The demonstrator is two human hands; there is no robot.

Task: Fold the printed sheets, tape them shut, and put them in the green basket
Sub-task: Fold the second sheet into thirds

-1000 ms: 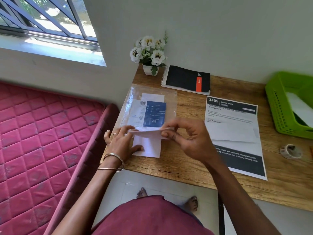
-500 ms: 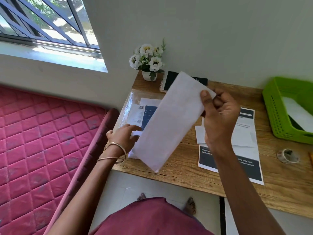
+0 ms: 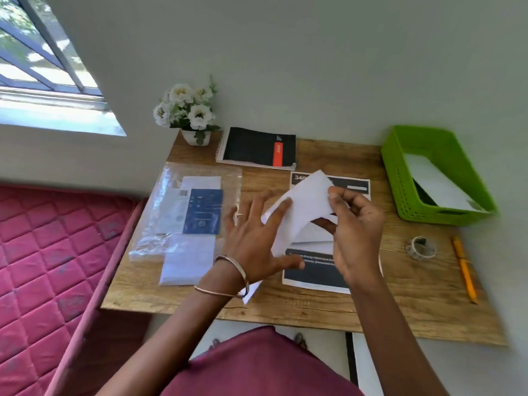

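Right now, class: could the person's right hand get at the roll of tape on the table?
Probably yes. The tape roll lies alone on bare table right of the right hand, but that hand is pinching the folded sheet.

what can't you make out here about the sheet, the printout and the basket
Head view only:
- Folded sheet: print not visible, only its blank side shows; lower end hidden by the left hand.
- Printout: middle covered by the sheet and the right hand; small text blurred.
- Basket: a white sheet lies inside; the near wall hides what is beneath.
- Tape: too small to read how much remains.
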